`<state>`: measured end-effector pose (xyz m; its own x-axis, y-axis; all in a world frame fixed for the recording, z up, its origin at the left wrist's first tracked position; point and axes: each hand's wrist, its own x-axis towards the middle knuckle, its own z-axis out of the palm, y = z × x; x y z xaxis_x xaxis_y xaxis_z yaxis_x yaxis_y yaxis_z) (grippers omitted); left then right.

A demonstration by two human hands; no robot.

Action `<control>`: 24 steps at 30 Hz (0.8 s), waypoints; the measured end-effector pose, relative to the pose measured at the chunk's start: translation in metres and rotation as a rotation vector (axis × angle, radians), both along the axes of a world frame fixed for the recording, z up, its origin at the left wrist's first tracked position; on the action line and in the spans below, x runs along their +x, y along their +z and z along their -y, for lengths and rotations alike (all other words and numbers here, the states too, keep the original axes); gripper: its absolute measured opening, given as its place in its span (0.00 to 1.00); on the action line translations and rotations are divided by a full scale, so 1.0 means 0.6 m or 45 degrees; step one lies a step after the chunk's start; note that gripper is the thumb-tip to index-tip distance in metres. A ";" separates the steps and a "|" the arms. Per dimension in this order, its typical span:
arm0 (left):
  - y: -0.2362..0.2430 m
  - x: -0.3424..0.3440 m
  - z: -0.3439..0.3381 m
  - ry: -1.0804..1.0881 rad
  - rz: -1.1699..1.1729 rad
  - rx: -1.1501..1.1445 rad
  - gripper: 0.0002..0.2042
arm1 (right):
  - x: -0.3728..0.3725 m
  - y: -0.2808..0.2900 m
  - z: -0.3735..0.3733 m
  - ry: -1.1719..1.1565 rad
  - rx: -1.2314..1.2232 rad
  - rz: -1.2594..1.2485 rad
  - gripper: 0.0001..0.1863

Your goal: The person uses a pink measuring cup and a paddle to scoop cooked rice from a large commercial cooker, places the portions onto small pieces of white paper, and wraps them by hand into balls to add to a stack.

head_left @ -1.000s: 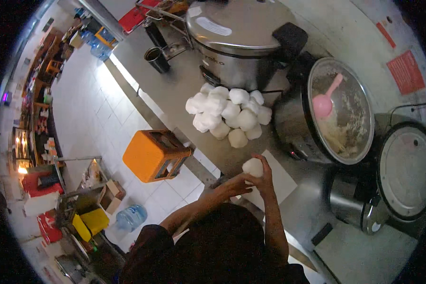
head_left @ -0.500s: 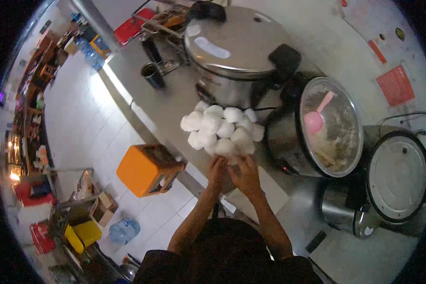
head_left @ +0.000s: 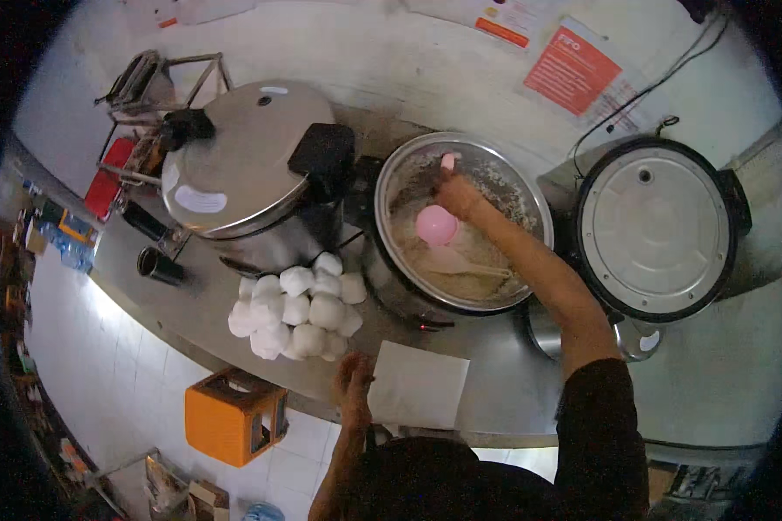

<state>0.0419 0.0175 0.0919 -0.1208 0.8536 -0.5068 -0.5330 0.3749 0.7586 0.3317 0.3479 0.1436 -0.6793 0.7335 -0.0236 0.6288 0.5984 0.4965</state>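
Note:
My right hand reaches into the open rice cooker and closes around the handle of a pink scoop. The scoop's round cup is just above the pale rice. A flat, pale rice paddle lies on the rice below the scoop. Near the counter's front edge, my left hand has loosely bent fingers and nothing visible in it. It is beside a white square sheet. Beyond that hand sits a heap of white rounded bundles, stacked on one another.
A closed large cooker with black handles stands behind the heap. The open cooker's round lid is raised at the right. A dark cup sits at the left of the counter. An orange stool stands on the floor.
My right hand has left the white heap and taken hold of the pink scoop in the cooker. The left hand has drawn back from the heap. The view has swung right.

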 end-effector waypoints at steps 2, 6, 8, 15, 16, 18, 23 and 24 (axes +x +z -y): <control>0.036 0.012 -0.012 -0.024 -0.062 -0.016 0.12 | 0.002 0.001 -0.017 -0.084 -0.167 0.195 0.07; 0.093 0.015 -0.027 -0.139 -0.064 0.248 0.13 | -0.001 0.101 0.024 -0.390 -0.162 0.025 0.06; 0.132 0.038 -0.036 -0.276 -0.087 0.352 0.14 | -0.038 0.241 0.110 -0.603 -0.382 -0.331 0.12; 0.253 0.122 -0.121 -0.082 0.468 0.350 0.14 | -0.068 0.292 0.262 -0.190 -0.983 -1.456 0.13; 0.246 0.106 -0.125 -0.166 0.503 0.416 0.12 | -0.055 0.296 0.242 -0.565 -0.935 -1.286 0.14; 0.237 0.096 -0.125 -0.159 0.427 0.377 0.10 | 0.019 0.206 0.215 -0.698 -0.705 -0.550 0.16; 0.213 0.087 -0.137 -0.047 0.331 0.321 0.07 | 0.061 0.017 0.211 -0.739 -0.798 -0.092 0.28; 0.205 0.085 -0.141 -0.049 0.318 0.315 0.07 | 0.052 0.011 0.210 -0.706 -0.802 -0.100 0.30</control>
<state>0.0932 0.1019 0.2150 0.0150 0.9557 -0.2938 -0.7025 0.2192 0.6771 0.3629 0.2216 0.1500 -0.2416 0.8270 -0.5076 0.9320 0.3435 0.1159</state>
